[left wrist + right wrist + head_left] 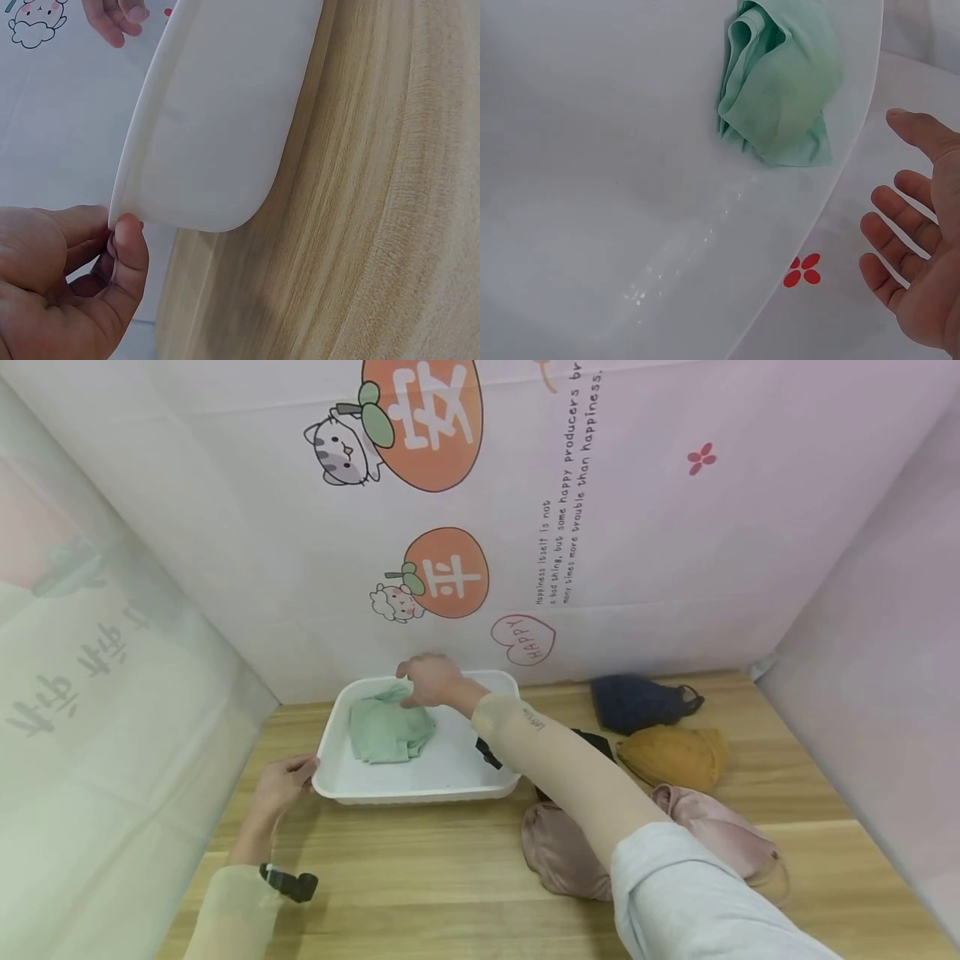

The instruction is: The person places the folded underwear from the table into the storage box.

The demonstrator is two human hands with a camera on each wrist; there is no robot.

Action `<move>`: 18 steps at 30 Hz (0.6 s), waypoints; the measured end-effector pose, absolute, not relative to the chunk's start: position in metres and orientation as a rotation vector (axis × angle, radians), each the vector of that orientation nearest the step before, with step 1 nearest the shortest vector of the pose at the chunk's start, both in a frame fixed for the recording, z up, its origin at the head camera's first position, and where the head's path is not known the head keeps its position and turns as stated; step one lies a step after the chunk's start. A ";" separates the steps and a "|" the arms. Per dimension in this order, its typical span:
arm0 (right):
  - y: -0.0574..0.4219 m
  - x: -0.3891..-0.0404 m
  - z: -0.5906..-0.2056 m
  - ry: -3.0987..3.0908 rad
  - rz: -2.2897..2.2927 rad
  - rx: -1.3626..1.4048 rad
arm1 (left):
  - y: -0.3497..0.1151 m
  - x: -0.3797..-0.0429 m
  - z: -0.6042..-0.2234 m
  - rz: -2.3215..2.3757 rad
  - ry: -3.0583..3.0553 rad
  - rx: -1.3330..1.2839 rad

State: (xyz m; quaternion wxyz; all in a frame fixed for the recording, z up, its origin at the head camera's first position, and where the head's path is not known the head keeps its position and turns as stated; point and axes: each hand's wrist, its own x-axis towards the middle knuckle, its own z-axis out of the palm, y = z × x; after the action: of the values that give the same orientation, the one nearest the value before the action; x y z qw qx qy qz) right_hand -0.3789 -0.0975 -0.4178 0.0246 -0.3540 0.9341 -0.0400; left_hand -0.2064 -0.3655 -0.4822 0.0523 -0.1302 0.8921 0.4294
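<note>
A white plastic tray [420,794] stands on the wooden table against the back wall. Folded green cloth [384,733] lies inside its left half, with loose folds showing in the right wrist view. My left hand [279,787] pinches the tray's front left corner; in the left wrist view the thumb and fingers meet at the rim. Over the back of the tray reaches my right hand [435,681], near the cloth's top edge. The right wrist view has that hand [926,240] apart from the cloth, its fingers loosely bent and holding nothing.
To the right lie a navy cloth bundle [633,702] with a loop, a mustard one [675,758] and two pinkish satin ones [562,852]. A black item [595,743] is partly hidden beneath the right forearm. Printed fabric walls [637,552] enclose the table [420,877].
</note>
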 end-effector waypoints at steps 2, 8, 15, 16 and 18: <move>-0.095 -0.378 -0.416 2.889 -0.114 -1.106 | -0.365 -0.206 -0.481 1.297 2.710 -0.395; -0.087 -0.376 -0.411 2.876 -0.107 -1.141 | -0.364 -0.206 -0.479 1.277 2.716 -0.394; -0.074 -0.371 -0.400 2.883 -0.092 -1.147 | -0.366 -0.207 -0.480 1.288 2.708 -0.383; -0.072 -0.371 -0.399 2.885 -0.095 -1.151 | -0.366 -0.207 -0.480 1.292 2.703 -0.383; -0.068 -0.372 -0.397 2.888 -0.105 -1.148 | -0.367 -0.207 -0.481 1.294 2.701 -0.383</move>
State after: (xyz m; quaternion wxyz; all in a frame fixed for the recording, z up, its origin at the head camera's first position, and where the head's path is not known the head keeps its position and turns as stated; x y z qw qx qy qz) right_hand -0.3718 -0.0684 -0.3966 0.0159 -0.3692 0.9286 -0.0336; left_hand -0.2074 -0.3666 -0.4808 0.0613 -0.1267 0.8929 0.4277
